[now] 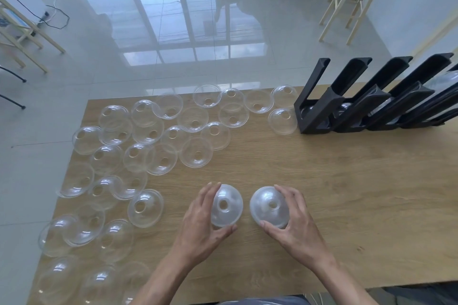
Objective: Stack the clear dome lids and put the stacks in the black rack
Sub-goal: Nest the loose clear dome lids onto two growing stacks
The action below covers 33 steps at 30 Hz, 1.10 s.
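A: Where the wooden table [322, 193] runs nearest the camera, two bare forearms reach in. The left hand [200, 225] curls thumb and fingers round a clear dome lid [226, 205], round hole at its crown, thin glossy plastic. The right hand [295, 215] grips a second dome [269, 207] the same way, thumb near, fingers on the far side.

B: Single lids or stacks?

A: Cannot tell; both look slightly cloudier than the loose ones. The two sit just beside each other, apart, near the table's middle front.

B: The loose ones?

A: Scattered lids [148, 136] cover the table's left half, many overlapping, some dome up, some lying like bowls. One lies alone [145, 208] left of the left hand. A few more [282, 120] sit near the far edge beside the rack.

B: Rack?

A: The black rack [319, 106] stands at the far right corner: matte, angular, with slanted trough-like channels side by side. Clear plastic shows inside several channels.

B: Beyond?

A: Glossy pale floor tiles [173, 32] with window reflections, pale wooden frames [347, 0] at both sides.
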Motion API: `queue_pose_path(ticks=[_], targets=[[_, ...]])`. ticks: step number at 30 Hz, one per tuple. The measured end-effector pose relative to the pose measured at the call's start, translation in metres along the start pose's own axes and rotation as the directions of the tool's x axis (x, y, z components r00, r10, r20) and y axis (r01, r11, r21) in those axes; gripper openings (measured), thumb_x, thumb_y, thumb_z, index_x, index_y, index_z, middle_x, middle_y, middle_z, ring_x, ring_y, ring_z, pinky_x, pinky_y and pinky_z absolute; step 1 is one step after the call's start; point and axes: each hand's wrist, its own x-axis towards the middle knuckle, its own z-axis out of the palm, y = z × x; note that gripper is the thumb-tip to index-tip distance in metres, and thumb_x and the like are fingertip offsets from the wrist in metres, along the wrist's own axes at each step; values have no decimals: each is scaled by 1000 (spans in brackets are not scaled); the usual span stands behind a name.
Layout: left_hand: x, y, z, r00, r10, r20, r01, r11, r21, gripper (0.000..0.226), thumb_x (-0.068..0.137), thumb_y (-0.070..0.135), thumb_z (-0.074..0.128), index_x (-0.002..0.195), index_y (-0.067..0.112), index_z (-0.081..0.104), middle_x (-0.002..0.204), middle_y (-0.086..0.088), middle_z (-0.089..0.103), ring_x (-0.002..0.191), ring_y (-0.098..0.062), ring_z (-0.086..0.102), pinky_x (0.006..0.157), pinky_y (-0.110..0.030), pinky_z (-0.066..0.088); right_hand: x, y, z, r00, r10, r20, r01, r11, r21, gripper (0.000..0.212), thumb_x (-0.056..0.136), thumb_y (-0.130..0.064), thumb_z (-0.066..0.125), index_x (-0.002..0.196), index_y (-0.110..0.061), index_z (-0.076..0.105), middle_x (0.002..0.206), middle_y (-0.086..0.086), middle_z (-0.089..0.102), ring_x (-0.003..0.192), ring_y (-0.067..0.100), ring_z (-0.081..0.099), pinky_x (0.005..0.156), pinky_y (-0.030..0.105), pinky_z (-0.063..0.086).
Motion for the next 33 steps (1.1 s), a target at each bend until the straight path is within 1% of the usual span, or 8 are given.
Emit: queue_pose_path(ticks=[4, 11, 17, 20, 26, 28, 30, 33], targets=[[17, 10, 4, 1000, -14, -21, 14, 1000, 19, 101, 78, 70, 79, 160, 32, 32, 159, 9, 39, 143, -15, 42, 115, -38, 43, 4, 4, -6, 998, 32, -49, -31, 999, 13, 89, 78, -48, 86, 154, -38, 42, 144, -21, 34, 130, -12, 42, 102, 21, 47], [41, 24, 15, 999, -11, -52, 13, 999, 42, 103, 76, 70, 80, 159, 30, 32, 154, 6, 43, 139, -16, 46, 113, -37, 45, 9, 9, -16, 997, 70, -44, -68, 997, 45, 95, 82, -43, 88, 161, -34, 36, 149, -20, 30, 135, -4, 44, 106, 39, 54], [52, 25, 4, 994, -84, -67, 86, 996, 38, 101, 78, 94, 53, 158, 37, 31, 158, 10, 42, 143, -12, 43, 114, -44, 44, 23, 7, -33, 995, 75, -69, -72, 996, 44, 100, 79, -82, 71, 161, -42, 29, 161, -28, 23, 148, -3, 31, 111, 30, 39], [73, 25, -11, 992, -51, -119, 58, 997, 49, 81, 90, 86, 47, 150, 32, 46, 149, 9, 52, 135, -14, 52, 109, -45, 49, 52, 4, -48, 987, 95, -130, -88, 994, 61, 85, 88, -81, 61, 158, -37, 39, 159, -23, 32, 147, -1, 35, 113, 33, 40], [154, 34, -33, 978, 91, -185, -31, 951, 308, 56, 92, 57, 72, 133, 19, 68, 133, 0, 67, 119, -25, 60, 100, -42, 49, 143, 0, -65, 979, 32, -199, -33, 999, -2, 62, 101, -57, 61, 152, -24, 49, 151, -9, 44, 118, 12, 60, 97, 45, 58], [180, 40, -36, 977, 120, -175, -49, 929, 367, 51, 92, 49, 75, 131, 17, 70, 130, -2, 69, 117, -29, 60, 98, -42, 48, 173, 0, -64, 983, 27, -182, -38, 998, -56, 64, 102, -48, 63, 156, -18, 45, 158, -2, 41, 129, 22, 58, 107, 49, 52], [202, 45, -36, 982, 130, -136, -60, 901, 429, 49, 93, 46, 74, 134, 20, 68, 131, 0, 69, 116, -30, 58, 98, -43, 48, 197, 0, -60, 991, 35, -131, -53, 988, -143, 72, 102, -43, 63, 162, -15, 34, 170, 2, 27, 151, 26, 40, 121, 49, 38], [228, 47, -33, 991, 108, -82, -47, 840, 540, 48, 95, 47, 68, 138, 26, 64, 131, 2, 67, 118, -28, 56, 97, -42, 46, 220, 0, -54, 995, 72, -74, -88, 966, -245, 81, 102, -39, 62, 166, -11, 21, 176, 6, 9, 160, 27, 24, 125, 48, 31]])
